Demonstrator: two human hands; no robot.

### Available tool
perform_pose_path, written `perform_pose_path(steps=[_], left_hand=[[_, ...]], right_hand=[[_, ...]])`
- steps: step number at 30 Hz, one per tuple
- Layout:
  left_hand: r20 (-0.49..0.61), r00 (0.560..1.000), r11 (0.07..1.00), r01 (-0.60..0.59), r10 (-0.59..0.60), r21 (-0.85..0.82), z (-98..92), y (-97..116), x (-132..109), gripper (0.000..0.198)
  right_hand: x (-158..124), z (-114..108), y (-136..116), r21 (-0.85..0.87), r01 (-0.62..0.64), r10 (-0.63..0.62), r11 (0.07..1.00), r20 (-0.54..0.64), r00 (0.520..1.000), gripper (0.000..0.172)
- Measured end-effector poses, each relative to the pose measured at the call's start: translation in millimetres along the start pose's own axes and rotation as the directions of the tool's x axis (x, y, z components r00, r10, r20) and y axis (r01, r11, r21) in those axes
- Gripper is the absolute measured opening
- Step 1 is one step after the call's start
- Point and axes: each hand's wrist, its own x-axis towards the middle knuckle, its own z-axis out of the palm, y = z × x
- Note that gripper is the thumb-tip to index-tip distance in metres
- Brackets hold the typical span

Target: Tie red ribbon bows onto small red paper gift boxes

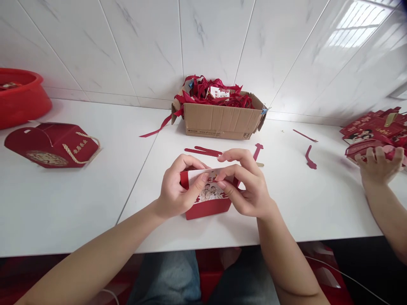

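A small red gift box (208,209) with a white printed panel of cartoon figures stands on the table before me. My left hand (181,186) is wrapped round its left side, thumb pressed on the panel's upper part. At the top right edge, my right hand (246,182) pinches with thumb and index finger, the other fingers raised and curved. What lies exactly between those fingertips is hidden. Behind the box lie red paper strips (203,151), and another red strip with a shaped end (258,150) sits just beyond my right hand.
A cardboard box (219,120) full of red ribbons stands against the tiled wall. To the left are a dark red box with rope handles (60,144) and a red basin (22,101). Another person's hand (380,167) rests on red packages (362,127) at right. Red scraps (310,159) lie nearby.
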Motion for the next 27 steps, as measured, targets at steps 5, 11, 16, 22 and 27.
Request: perform_pose_path(steps=[5,11,16,22,27], left_hand=[[-0.008,1.0,1.0,0.001,-0.001,-0.015,1.3,-0.3,-1.1,0.012],[0.002,1.0,0.999,-0.015,0.015,-0.028,2.2,-0.5,-3.3,0.013],[0.003,0.999,0.997,-0.048,0.048,-0.053,2.7,-1.3,-5.8,0.015],[-0.001,0.994,0.991,-0.11,0.11,-0.074,2.5,-0.3,-10.6,0.014],[0.024,0.983,0.977,-0.179,0.183,-0.12,1.7,3.7,-10.9,0.02]], right_hand=[[-0.5,3.8,1.3,-0.032,0.007,-0.007,0.999,0.007,1.0,0.01],[-1.7,4.4,1.6,-0.055,0.0,0.0,0.998,-0.005,1.0,0.011],[-0.2,2.9,0.5,-0.022,0.007,-0.007,1.0,-0.006,1.0,0.014],[0.5,0.9,-1.1,-0.031,0.05,-0.05,0.998,-0.024,0.998,0.016],[1.1,3.3,-3.7,0.063,0.162,-0.154,0.985,-0.112,0.982,0.027]])
